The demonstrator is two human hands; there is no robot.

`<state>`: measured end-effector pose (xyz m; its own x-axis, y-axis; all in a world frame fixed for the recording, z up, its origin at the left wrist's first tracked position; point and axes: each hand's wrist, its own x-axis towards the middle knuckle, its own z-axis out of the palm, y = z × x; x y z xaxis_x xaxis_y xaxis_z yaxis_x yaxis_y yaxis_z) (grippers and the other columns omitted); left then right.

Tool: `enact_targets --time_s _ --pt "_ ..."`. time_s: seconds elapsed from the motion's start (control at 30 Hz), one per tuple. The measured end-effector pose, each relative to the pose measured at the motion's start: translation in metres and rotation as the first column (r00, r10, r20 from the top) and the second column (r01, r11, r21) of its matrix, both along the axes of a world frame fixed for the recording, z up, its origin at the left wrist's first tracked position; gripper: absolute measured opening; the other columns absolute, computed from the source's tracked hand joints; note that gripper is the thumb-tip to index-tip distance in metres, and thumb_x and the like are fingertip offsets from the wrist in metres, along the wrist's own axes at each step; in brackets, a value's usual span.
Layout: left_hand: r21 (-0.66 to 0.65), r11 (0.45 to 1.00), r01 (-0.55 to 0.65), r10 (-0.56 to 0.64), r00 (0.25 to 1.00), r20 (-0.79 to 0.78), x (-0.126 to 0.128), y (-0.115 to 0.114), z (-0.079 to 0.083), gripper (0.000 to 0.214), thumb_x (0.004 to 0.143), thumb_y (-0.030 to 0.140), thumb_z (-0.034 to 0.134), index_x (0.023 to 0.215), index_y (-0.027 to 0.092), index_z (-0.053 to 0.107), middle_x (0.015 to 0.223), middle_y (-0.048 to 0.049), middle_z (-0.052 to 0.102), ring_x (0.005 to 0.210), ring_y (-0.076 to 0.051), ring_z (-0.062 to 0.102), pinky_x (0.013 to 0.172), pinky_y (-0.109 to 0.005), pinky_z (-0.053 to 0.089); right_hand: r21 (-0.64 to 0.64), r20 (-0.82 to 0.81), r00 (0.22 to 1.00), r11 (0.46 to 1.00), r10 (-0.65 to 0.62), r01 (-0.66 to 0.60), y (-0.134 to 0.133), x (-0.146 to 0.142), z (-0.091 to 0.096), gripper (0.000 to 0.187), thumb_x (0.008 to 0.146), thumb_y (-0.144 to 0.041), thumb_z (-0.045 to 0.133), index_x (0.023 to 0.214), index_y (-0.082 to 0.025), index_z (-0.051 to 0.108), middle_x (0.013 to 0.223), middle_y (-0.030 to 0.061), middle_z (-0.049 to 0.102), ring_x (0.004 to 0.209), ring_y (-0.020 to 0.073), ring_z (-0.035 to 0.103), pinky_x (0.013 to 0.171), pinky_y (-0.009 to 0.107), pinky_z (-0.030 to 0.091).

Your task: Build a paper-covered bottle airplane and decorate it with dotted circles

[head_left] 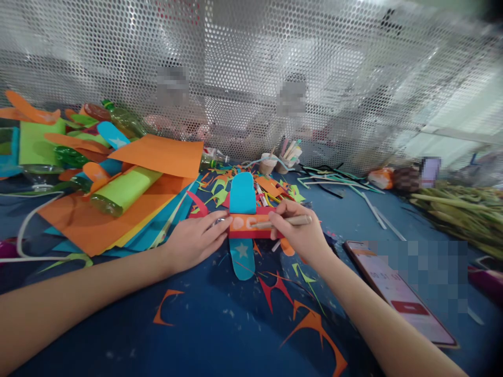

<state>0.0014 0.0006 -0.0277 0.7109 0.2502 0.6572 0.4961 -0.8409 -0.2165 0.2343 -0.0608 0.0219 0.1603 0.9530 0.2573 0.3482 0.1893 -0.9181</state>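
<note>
A paper-covered bottle plane lies across the middle of the dark blue table. Its body is red with an orange strip, and its blue wings stick out to the far and near sides; the near one bears a pale star. My left hand is closed around the plane's left end, where a bit of clear plastic shows by the fingers. In my right hand a slim beige pen-like tool is pinched, its tip on the orange strip. Pale letter-like marks stand there beside the tip.
Coloured paper sheets and paper-wrapped bottles pile up on the left. Cups and paper scraps lie beyond the plane. A phone lies at right, near dried stalks. Perforated metal sheeting rises behind.
</note>
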Motion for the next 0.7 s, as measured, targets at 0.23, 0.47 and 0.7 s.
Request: enact_targets --time_s 0.23,0.47,0.7 --pt "-0.013 1.0 -0.004 0.004 1.0 -0.006 -0.0011 -0.0003 -0.0002 0.03 0.092 0.026 0.047 0.12 0.017 0.052 0.12 -0.0083 0.06 0.085 -0.017 0.066 0.065 -0.027 0.054 0.02 0.016 1.0 1.0 -0.008 0.007 -0.0001 -0.0007 0.0011 0.019 0.077 -0.026 0.059 0.065 -0.022 0.046 0.045 -0.0064 0.057 0.04 0.0104 0.056 0.045 0.022 0.04" --pt "-0.033 0.999 -0.01 0.01 1.0 -0.009 -0.0003 0.0004 -0.0007 0.031 0.092 0.027 0.047 0.12 0.017 0.053 0.12 -0.0089 0.06 0.086 -0.017 0.066 0.068 -0.027 0.055 0.023 0.02 1.0 1.0 -0.014 0.013 -0.0007 -0.0006 0.0012 0.019 0.078 -0.028 0.06 0.066 -0.022 0.046 0.044 -0.0067 0.057 0.04 0.011 0.056 0.048 0.023 0.041" --pt "-0.027 1.0 -0.008 0.008 1.0 -0.003 -0.0005 -0.0002 -0.0008 0.031 0.092 0.026 0.048 0.121 0.017 0.052 0.12 -0.0082 0.06 0.086 -0.017 0.066 0.067 -0.028 0.054 0.027 0.046 0.998 0.999 -0.039 0.037 -0.0016 -0.0018 0.0039 0.021 0.079 -0.029 0.059 0.064 -0.022 0.046 0.043 -0.0052 0.059 0.04 0.0107 0.053 0.05 0.024 0.042"
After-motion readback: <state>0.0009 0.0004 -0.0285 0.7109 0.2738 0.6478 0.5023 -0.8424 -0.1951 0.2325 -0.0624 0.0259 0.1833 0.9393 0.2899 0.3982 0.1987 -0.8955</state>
